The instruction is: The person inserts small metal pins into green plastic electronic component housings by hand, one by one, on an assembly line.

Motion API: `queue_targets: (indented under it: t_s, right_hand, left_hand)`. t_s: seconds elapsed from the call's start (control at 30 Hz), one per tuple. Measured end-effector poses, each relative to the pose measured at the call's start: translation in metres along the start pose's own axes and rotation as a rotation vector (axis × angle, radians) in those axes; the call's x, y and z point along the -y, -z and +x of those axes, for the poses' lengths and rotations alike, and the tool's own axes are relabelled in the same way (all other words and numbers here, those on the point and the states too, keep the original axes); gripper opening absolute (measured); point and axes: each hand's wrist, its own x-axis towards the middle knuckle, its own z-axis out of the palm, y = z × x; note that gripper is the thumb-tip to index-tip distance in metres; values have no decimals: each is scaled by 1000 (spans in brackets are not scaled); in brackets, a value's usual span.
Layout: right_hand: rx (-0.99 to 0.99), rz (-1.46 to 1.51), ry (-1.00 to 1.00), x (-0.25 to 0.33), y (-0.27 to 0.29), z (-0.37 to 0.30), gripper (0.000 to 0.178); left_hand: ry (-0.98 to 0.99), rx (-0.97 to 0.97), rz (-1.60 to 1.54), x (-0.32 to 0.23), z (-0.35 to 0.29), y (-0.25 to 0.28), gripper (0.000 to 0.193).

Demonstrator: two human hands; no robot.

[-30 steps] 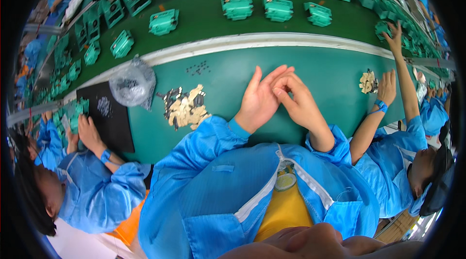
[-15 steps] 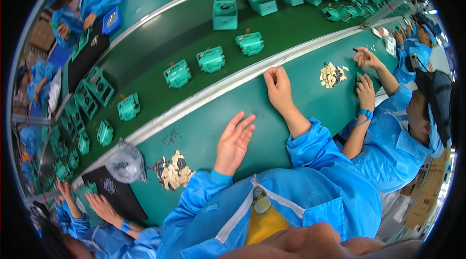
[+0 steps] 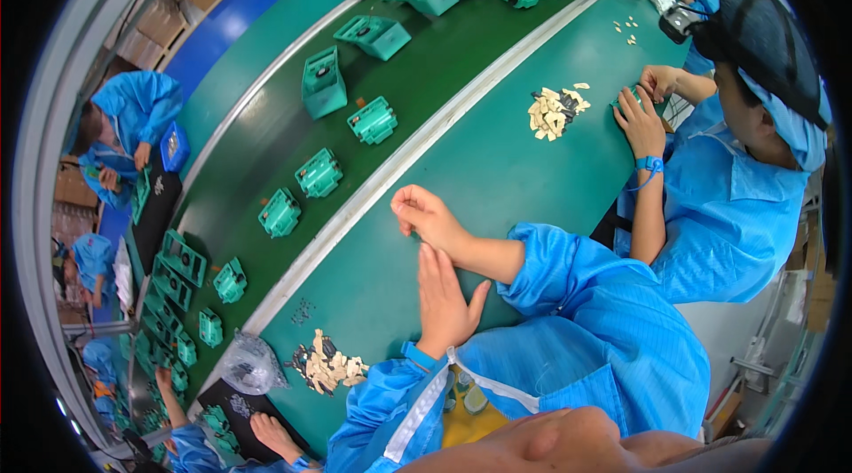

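My left hand (image 3: pixel 449 303) is open above the green work table (image 3: pixel 479 176), its fingers straight and thumb apart, holding nothing. Its fingertips meet the heel of my right hand (image 3: pixel 433 223). The right hand's fingers are curled closed; whatever they hold, if anything, is hidden. To the left of my left hand lies a pile of cream and black small flat pieces (image 3: pixel 330 365). Beyond that pile are scattered tiny dark bits (image 3: pixel 303 311). A clear plastic bag (image 3: pixel 252 364) lies further left.
Past a metal rail (image 3: pixel 359 201), several green housings (image 3: pixel 319 174) stand on a dark green conveyor (image 3: pixel 253 149). At right, a co-worker's hands (image 3: pixel 641 118) hold a green part, near another pile of cream pieces (image 3: pixel 556 111). Another co-worker's hand (image 3: pixel 275 436) rests near a black mat (image 3: pixel 257 406).
The view has turned. My right hand has come leftward to my left hand, and the two now touch. The right-hand co-worker's hands have come together at a green part.
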Motion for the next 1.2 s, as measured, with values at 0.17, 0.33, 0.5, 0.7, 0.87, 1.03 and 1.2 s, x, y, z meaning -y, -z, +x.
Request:
queue_targets:
  t_s: [0.17, 0.33, 0.5, 0.7, 0.87, 1.03, 1.2]
  right_hand:
    - [-63, 91, 33, 13, 10, 9, 8]
    - [-70, 119, -32, 26, 24, 16, 6]
    - [202, -367, -128, 77, 73, 28, 8]
    - [-401, 882, 908, 152, 268, 3, 9]
    - [-896, -273, 808, 139, 142, 30, 7]
    - [35, -825, 931, 132, 32, 53, 7]
    - [-51, -1255, 1134, 202, 66, 167, 3]
  left_hand:
    - [-67, 113, 124, -23, 0, -3, 89]
    - [-147, 234, 45, -36, -2, -14, 86]
    - [-183, 344, 30, -40, 1, -15, 70]
    - [-231, 330, 40, -52, 7, -9, 58]
    - [-231, 313, 78, -42, 4, -13, 61]
    - [-251, 315, 90, -43, 7, -20, 65]
    - [-232, 442, 105, -39, 15, -14, 65]
